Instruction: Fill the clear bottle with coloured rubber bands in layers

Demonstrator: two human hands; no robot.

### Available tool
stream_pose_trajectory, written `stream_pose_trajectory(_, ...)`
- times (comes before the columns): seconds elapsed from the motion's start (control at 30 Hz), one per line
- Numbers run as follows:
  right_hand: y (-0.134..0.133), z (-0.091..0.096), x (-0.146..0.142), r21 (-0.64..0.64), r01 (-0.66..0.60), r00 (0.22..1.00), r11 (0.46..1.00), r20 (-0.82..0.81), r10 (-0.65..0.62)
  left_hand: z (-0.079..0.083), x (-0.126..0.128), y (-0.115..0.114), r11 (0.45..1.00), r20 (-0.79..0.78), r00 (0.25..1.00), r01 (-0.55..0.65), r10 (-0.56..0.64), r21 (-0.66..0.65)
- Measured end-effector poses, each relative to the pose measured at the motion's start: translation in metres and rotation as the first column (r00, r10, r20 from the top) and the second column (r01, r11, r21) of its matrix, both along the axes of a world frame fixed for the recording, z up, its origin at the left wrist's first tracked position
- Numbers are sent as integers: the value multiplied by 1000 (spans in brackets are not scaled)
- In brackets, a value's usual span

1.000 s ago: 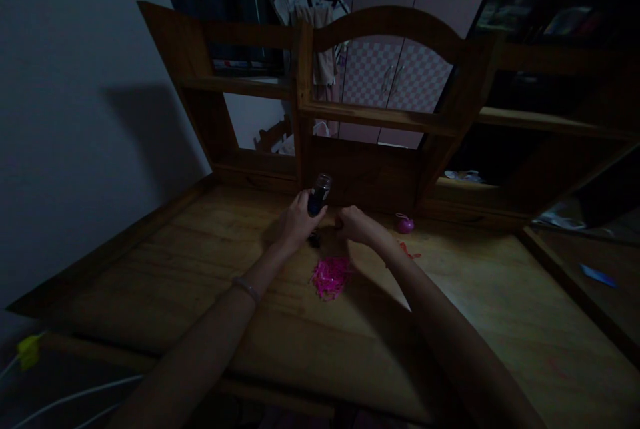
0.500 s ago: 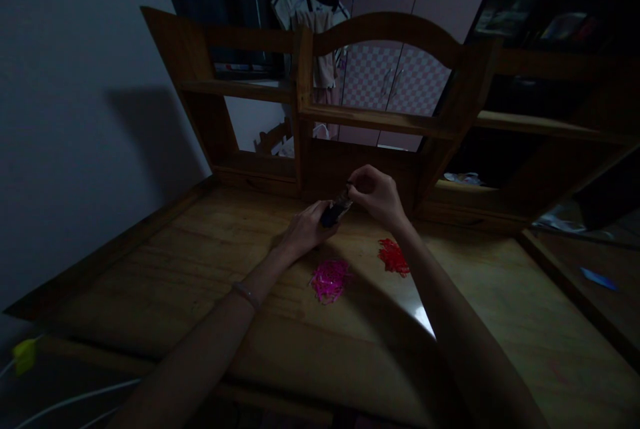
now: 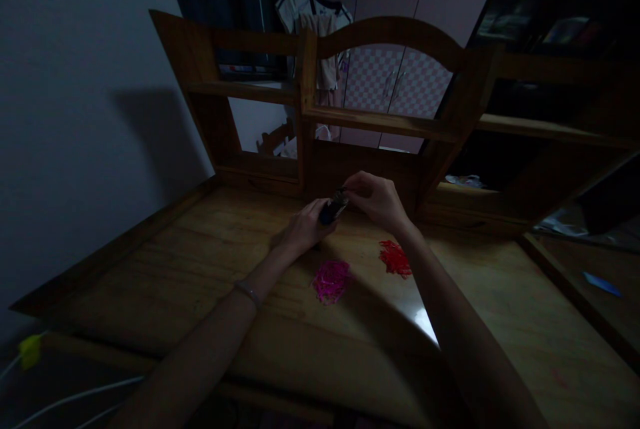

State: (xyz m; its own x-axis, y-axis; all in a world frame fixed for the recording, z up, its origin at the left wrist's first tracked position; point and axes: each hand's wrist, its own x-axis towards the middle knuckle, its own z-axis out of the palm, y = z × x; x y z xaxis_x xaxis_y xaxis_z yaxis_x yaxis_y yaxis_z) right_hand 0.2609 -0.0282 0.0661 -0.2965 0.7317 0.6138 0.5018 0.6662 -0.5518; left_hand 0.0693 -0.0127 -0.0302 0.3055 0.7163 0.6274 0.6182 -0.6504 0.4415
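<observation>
My left hand (image 3: 306, 224) is closed around a dark, bottle-like object (image 3: 330, 210), tilted up to the right, with a paler, shiny upper end. At that end the fingers of my right hand (image 3: 377, 198) are pinched together, with a small dark bit showing at their tips; what it is I cannot make out. Below the hands a pile of thin magenta strands (image 3: 332, 281) lies on the wooden desk (image 3: 280, 316). Farther right is a pile of red strands (image 3: 394, 258), partly covered by my right forearm.
A wooden shelf unit (image 3: 385, 119) stands along the back of the desk. To the left is a wall (image 3: 90, 136). A blue card-like item (image 3: 602, 283) lies at the far right, and a white cable (image 3: 95, 390) with a yellow tag (image 3: 30, 351) hangs at lower left.
My right hand has shifted slightly down and left, its fingertips now closer to the top of the dark object. The left hand keeps its hold, and the view has moved a little.
</observation>
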Motion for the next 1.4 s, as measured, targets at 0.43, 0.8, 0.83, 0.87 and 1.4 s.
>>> stream_pose_trajectory(0.43, -9, 10, 0, -17, 62, 991, 998, 123, -59, 2, 3, -3, 1000, -33, 999, -14, 14, -4)
stream_pose_trajectory(0.8, -15, 17, -1, 90, 49, 966, 995, 249, -70, 1, 1, -2, 1000, -11, 1000, -8, 8, -5)
stream_pose_trajectory(0.83, -16, 18, -1, 107, 60, 970, 992, 228, -83, 1, 2, -2, 1000, -2, 1000, -11, 11, -13)
stream_pose_trajectory(0.87, -16, 18, -2, 126, 80, 976, 989, 193, -104, 2, 2, -1, 1000, 15, 1000, -22, 23, -22)
stream_pose_trajectory(1.4, 4, -81, -47, -289, -196, 811, 937, 490, 320, -11, -14, 27, 893, 403, 800, -360, 444, -269)
